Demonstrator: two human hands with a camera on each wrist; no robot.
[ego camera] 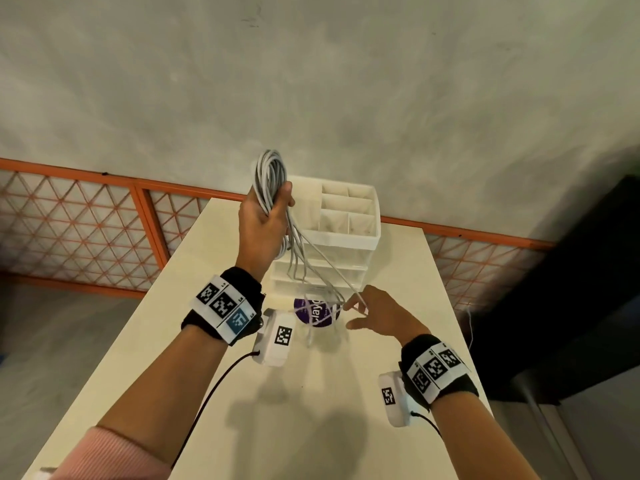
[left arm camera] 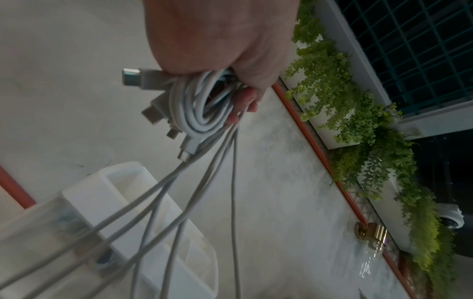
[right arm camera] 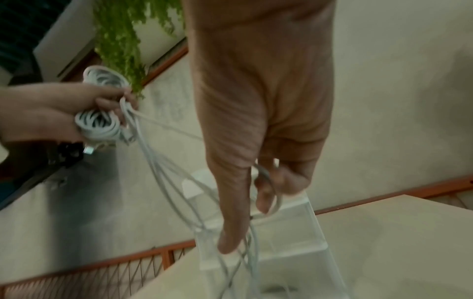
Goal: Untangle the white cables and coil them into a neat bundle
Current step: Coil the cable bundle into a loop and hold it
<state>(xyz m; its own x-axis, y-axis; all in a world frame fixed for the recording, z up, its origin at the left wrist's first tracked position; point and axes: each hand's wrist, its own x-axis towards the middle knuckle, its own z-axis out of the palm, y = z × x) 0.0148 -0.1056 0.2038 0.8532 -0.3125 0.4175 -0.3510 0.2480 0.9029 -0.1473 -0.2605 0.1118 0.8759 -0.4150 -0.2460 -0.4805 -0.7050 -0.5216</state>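
Two hands up over the table, both on the white cables. My left hand is raised above the far end of the table, fingers wrapped tight round a coil of several loops. Left wrist view shows the coil bunched in the fist with four connector plugs sticking out beside the thumb side.

Several loose strands hang from that coil, down and to the right toward my right hand. They cross in front of the white desk organizer, which stands at the far end of the table with open compartments on top and clear drawers below.

Right hand sits lower, near the table's middle, palm down. Right wrist view: forefinger stretched out straight among the strands, the other fingers curled with a strand looped round them. So it has hold of cable, loosely.

Strand tails drop past the right hand, over a purple round label in front of the organizer; cannot tell if the tails touch the table.

Black wrist straps with tag markers on both arms. Orange-framed mesh railing behind the table, concrete wall above it.
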